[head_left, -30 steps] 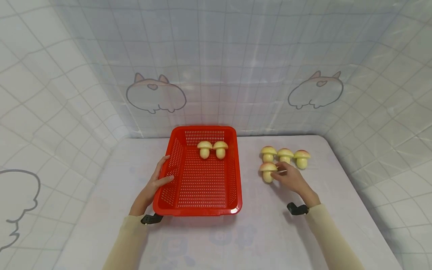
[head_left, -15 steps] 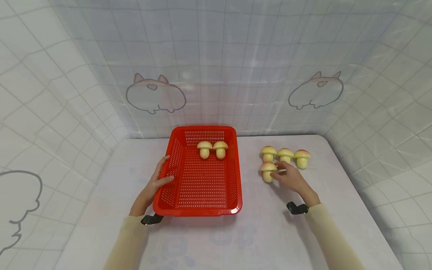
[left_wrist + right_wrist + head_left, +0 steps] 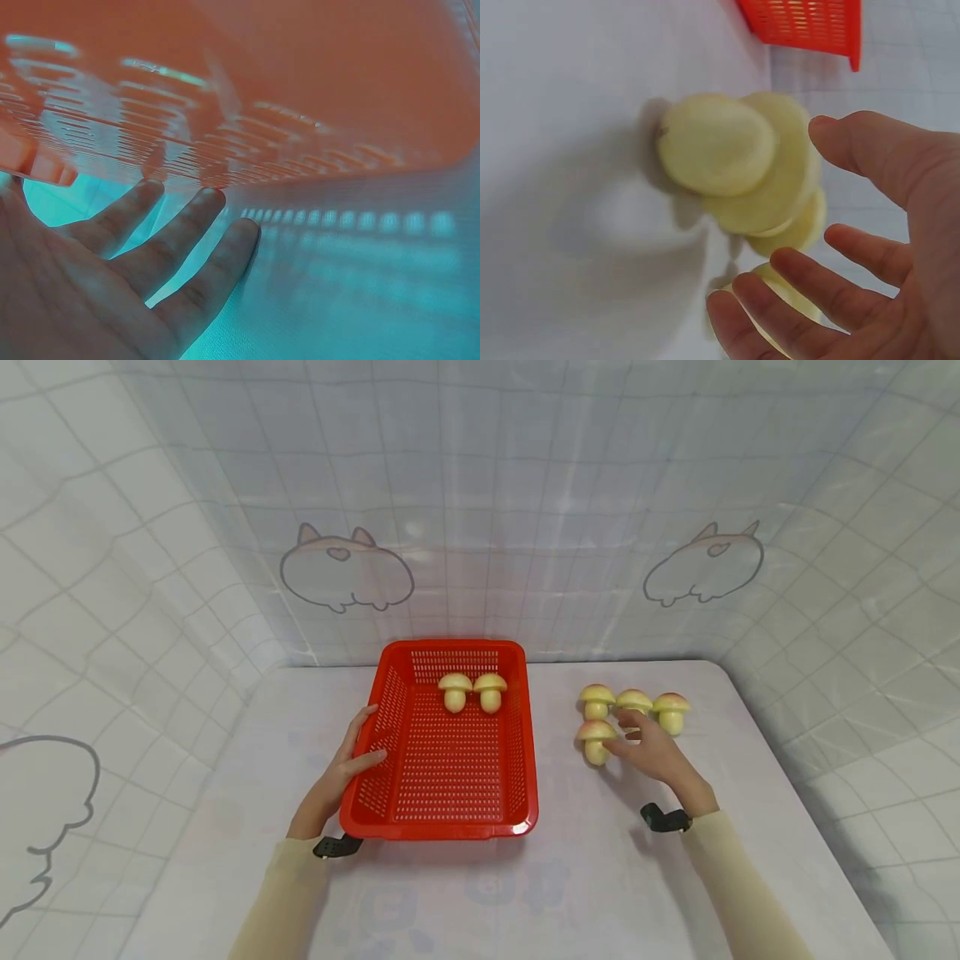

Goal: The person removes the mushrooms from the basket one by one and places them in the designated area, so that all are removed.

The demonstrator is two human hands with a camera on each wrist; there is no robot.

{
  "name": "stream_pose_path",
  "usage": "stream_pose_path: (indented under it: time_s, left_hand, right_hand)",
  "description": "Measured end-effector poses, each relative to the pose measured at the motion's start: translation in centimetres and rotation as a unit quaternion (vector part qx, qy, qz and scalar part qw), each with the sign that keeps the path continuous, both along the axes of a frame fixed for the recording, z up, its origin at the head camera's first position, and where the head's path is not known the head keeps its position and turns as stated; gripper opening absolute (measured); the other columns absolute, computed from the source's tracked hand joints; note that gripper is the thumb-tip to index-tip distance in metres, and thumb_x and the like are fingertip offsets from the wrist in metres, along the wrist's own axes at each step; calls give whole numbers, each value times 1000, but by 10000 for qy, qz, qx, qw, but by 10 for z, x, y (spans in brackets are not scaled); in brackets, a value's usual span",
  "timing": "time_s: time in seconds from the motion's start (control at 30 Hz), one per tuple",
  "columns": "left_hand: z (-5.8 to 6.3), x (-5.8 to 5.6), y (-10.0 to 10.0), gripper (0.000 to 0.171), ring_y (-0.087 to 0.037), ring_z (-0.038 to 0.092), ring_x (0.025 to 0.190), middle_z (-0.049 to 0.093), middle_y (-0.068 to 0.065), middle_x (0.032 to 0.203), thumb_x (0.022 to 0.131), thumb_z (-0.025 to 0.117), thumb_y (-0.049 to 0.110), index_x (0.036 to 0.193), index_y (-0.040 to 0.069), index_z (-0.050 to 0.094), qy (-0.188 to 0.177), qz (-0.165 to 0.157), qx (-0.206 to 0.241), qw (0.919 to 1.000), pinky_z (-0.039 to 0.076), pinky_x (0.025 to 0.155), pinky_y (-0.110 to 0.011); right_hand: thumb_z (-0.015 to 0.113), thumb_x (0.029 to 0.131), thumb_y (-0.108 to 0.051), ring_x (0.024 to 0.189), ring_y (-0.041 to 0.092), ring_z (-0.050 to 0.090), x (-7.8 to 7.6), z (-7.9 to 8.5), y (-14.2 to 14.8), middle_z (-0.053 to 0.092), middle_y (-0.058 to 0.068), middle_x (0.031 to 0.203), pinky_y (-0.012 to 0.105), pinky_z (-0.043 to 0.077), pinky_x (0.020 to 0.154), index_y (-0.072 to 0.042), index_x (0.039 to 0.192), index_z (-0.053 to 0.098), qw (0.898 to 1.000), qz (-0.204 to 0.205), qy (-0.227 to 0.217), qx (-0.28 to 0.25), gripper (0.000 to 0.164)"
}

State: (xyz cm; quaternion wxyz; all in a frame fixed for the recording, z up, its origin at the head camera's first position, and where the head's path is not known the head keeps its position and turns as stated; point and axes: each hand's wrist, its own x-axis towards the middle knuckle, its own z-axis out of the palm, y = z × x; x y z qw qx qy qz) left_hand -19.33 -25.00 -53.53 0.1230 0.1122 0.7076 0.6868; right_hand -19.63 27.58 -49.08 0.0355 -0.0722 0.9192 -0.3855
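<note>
In the head view, my left hand (image 3: 341, 774) holds the left side of a red perforated plastic basket (image 3: 450, 833), its thumb over the rim and its fingers outside. The left wrist view has these fingers (image 3: 229, 255) against the slotted wall (image 3: 315, 112). Two toy mushrooms (image 3: 454, 693) stand side by side at the basket's far end. On the right, my right hand (image 3: 654, 756) hovers just beside the nearest mushroom (image 3: 596, 743), fingers spread and holding nothing. In the right wrist view a gap separates the thumb from that mushroom (image 3: 716, 146).
A row of three more mushrooms, with yellow stems and reddish caps, stands behind the right hand; the left one (image 3: 597, 702) and right one (image 3: 671, 713) show well, the middle one is partly covered. Grid-patterned sheeting (image 3: 480, 527) walls in the white table (image 3: 555, 877).
My right hand has drawn slightly right and its fingers have parted from the nearest mushroom, which stays in place. The left hand and the basket have not moved.
</note>
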Motion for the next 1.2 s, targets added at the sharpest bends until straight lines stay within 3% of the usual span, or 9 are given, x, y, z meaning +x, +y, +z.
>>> stream_pose_path:
  time_s: [0.2,0.47,0.77,1.2]
  left_hand:
    - [-1,-1,1,81,-42,47,128,23,-21,158,101,56,20,163,36,8,-2,-55,54,10000,60,91,-44]
    - [-2,-2,1,81,-42,47,127,24,-22,157,100,56,19,163,35,7,34,-90,72,9999,59,90,-44]
    - [-4,-1,2,82,-44,46,128,23,-22,158,100,56,18,163,33,7,127,-141,101,9998,59,92,-47]
    - [-7,0,0,82,-45,46,128,23,-22,158,100,56,19,163,33,7,140,-109,106,9998,59,92,-47]
  right_hand:
    - [73,96,-26,130,50,53,-5,14,-5,50,31,146,59,46,108,8,145,46,9997,14,226,106,66]
    - [71,97,-32,137,51,47,-18,39,-28,44,28,155,63,44,109,-1,155,38,9989,-18,286,380,74]
    - [74,92,-48,139,45,47,-34,57,-67,43,22,157,60,45,109,-8,158,35,9988,182,369,276,86]
    - [81,87,-42,133,40,50,-52,72,-133,38,19,159,53,51,103,-8,162,24,9941,826,669,-216,100]
